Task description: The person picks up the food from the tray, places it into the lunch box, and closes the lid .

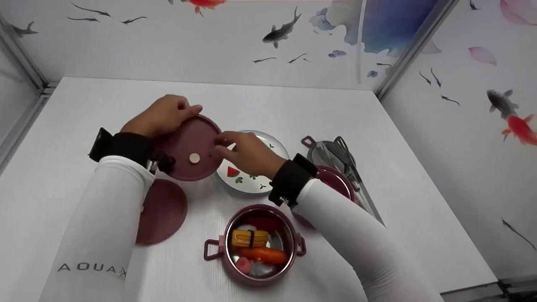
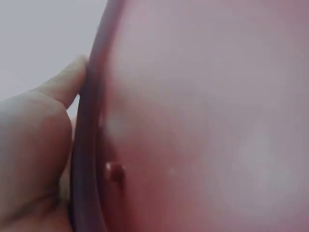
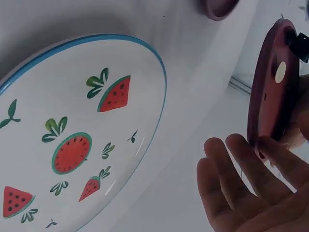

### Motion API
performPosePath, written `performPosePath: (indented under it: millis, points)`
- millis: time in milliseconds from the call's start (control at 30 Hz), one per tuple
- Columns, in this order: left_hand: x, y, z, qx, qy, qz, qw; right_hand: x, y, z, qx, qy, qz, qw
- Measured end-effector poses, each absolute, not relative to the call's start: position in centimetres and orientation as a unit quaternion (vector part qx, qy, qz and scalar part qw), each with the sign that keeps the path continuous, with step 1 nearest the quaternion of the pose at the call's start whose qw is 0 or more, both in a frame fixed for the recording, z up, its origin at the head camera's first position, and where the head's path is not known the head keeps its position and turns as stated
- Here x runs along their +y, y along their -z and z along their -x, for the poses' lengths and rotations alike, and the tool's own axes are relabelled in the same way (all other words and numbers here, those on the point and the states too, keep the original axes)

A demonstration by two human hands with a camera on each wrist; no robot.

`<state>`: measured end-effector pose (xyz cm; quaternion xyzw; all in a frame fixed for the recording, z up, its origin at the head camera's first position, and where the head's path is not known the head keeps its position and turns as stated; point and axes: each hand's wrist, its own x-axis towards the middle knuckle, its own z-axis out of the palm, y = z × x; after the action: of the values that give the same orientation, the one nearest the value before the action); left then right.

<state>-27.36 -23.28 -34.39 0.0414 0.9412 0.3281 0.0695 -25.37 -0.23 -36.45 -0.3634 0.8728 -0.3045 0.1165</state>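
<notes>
The left hand [image 1: 161, 115] gripped the maroon lid [image 1: 188, 149] by its far rim, tilted above the table [image 1: 63, 126], while the right hand [image 1: 247, 153] pinched its near edge beside the watermelon plate [image 1: 275, 144], steadying it.

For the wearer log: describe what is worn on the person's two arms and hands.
Both arms wear long white sleeves; the left sleeve carries grey lettering reading AQUA near the forearm, the right sleeve shows none. Each wrist has a black strap with a small black device: left wrist strap, right wrist strap. The left hand and right hand are bare, no gloves.
</notes>
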Motion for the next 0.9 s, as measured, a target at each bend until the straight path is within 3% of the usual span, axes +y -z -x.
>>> performPosePath:
  millis: [300, 467, 633, 900]
  points:
    - [-15.5, 33.3, 27.7, 0.917, -0.389, -0.086, -0.005, 6.0, 36.9, 25.3, 0.867, 0.401, 0.294, -0.016]
    - [-11.9, 33.7, 27.2, 0.907, -0.397, -0.138, 0.016, 10.0, 36.6, 25.0, 0.872, 0.4, 0.271, -0.081]
    - [-9.3, 35.8, 25.6, 0.901, -0.382, -0.187, 0.081, 13.3, 37.2, 23.5, 0.875, 0.41, 0.248, -0.063]
    - [-8.1, 37.6, 20.7, 0.93, -0.304, -0.192, 0.076, 15.4, 37.4, 20.4, 0.901, 0.339, 0.271, 0.005]
